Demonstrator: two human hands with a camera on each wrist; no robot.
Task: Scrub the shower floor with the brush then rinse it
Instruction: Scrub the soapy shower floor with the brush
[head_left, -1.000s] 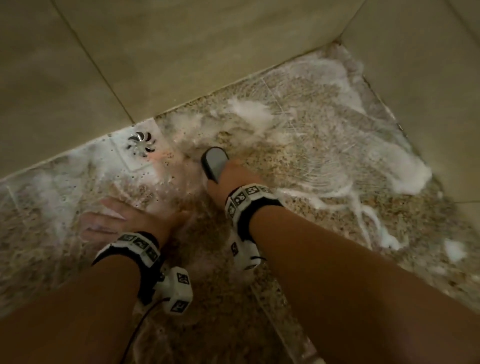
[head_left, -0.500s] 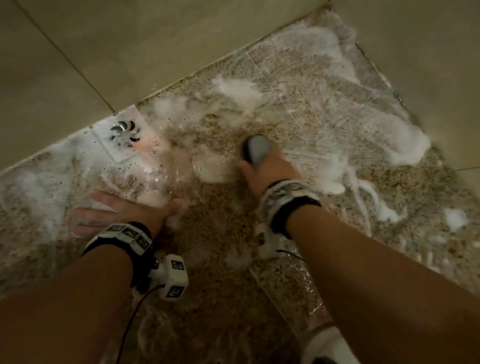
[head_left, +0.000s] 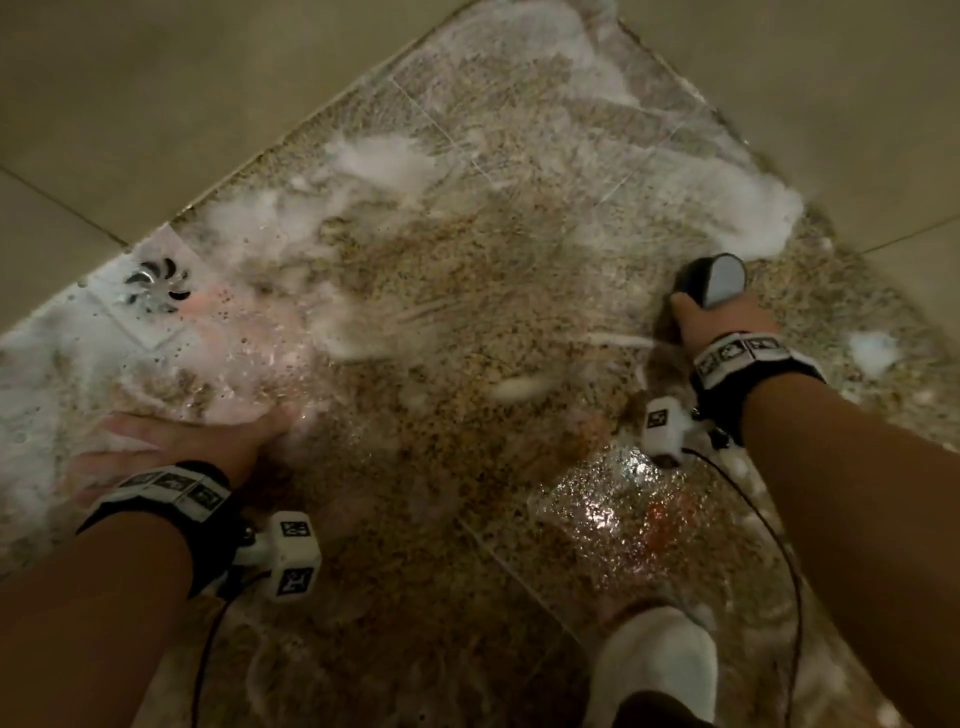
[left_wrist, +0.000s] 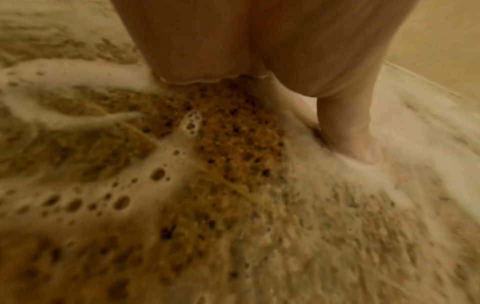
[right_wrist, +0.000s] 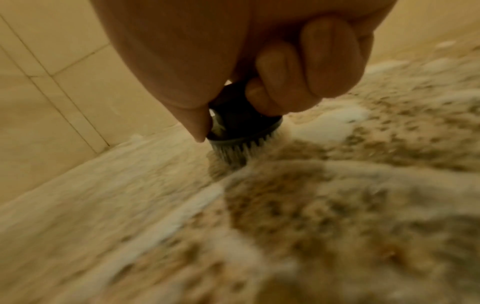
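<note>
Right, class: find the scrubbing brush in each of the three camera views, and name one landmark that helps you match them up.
Head view: the brush is at the right, upper middle, gripped by the right hand, beside a thick foam patch.
Left wrist view: not in it; only the left hand flat on the soapy floor.
Right wrist view: upper centre, bristles on the floor.
Shared landmark: that foam patch just beyond the brush, in the head and right wrist views.

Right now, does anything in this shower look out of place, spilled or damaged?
Nothing stands out. Foam lies in uneven patches over the speckled floor, as expected mid-scrub. The right hand grips the brush bristles-down; the left hand rests flat near the drain, which looks intact.
</note>
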